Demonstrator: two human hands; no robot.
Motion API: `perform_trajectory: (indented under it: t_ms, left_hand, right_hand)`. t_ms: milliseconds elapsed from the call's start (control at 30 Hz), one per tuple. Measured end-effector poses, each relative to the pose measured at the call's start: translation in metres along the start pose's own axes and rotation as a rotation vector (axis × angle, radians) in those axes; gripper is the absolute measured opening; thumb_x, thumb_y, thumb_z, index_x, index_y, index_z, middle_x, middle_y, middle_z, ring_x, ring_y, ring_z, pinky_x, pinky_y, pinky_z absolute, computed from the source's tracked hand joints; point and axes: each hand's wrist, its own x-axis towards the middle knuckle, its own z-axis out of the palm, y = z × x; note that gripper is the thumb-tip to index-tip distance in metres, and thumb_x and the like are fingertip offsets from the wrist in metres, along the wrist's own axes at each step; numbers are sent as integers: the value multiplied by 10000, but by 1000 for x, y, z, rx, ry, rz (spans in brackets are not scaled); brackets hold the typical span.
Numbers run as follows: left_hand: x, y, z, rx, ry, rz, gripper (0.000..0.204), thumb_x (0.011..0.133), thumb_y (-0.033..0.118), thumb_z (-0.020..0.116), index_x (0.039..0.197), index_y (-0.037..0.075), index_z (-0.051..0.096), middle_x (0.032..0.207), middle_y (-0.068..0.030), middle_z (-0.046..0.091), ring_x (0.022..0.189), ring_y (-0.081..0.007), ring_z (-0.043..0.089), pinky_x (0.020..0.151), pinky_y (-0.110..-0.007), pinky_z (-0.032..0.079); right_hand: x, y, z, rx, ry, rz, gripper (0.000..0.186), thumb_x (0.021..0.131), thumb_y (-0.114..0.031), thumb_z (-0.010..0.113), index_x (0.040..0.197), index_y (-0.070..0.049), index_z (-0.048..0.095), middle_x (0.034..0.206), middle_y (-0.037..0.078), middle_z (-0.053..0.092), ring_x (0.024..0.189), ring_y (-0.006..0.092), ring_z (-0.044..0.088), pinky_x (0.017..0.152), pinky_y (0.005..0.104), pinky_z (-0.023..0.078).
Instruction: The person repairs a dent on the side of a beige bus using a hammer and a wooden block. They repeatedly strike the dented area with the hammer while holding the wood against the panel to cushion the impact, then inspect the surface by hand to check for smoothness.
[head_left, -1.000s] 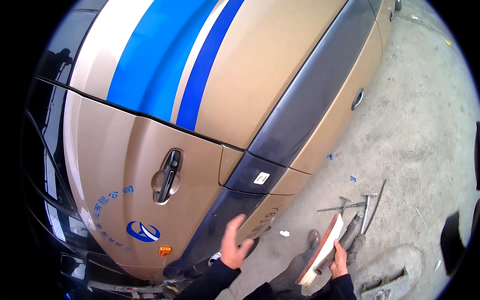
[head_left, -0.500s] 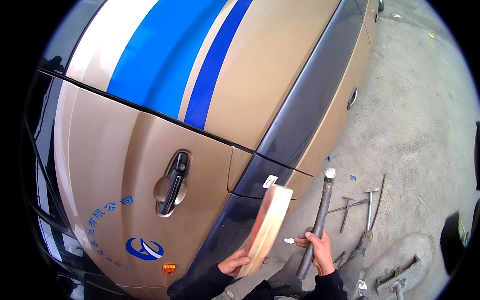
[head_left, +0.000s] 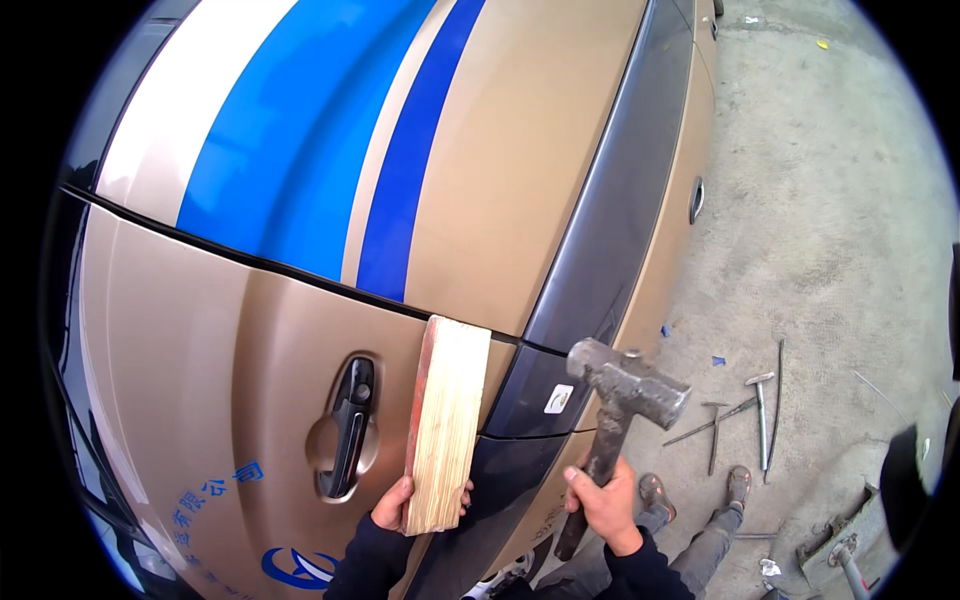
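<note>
Beside the tan van [head_left: 510, 180] with blue stripes, as the head view shows, the pale wooden block with one red side [head_left: 448, 430] stands nearly upright in front of the door, between the black door handle [head_left: 350, 430] and the dark grey side strip [head_left: 585, 255]; whether it touches the panel cannot be told. A second ago one hand carried both block and hammer; now they are split, and since half a second ago the block has swung from its slant near the white badge [head_left: 558, 399] to this straighter place, while the worn dark steel hammer [head_left: 628, 388] shows its head crosswise. That suggests block and hammer are being positioned together at the door. The left hand [head_left: 395, 505] comes up from below and grips the block's lower end, thumb on the near edge, fingers [head_left: 467, 492] wrapped behind to the other side. The right hand [head_left: 608, 510] is closed around the shaft below the head, thumb laid across it, the hammer raised and leaning slightly right, apart from the block.
</note>
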Motion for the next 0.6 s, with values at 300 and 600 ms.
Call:
perform_trajectory:
  t_ms: [300,600]
  left_hand:
    - [-9,-3,-20,-55,13,-7,1025,847,645,638,1503,-46,260,1315,-286,524,1137,-338,610,987,-432,511]
    - [-4,-2,-26,-60,18,-9,1035,834,645,652,1504,-43,266,1305,-277,536,1141,-329,609,977,-420,516]
  right_hand:
    - [50,51,67,-36,-226,100,234,920,-63,664,1131,-9,577,666,-37,530,507,44,504,457,242,412]
    - [58,19,48,-215,-215,84,161,881,-43,683,856,-33,524,626,-4,553,500,79,546,464,258,433]
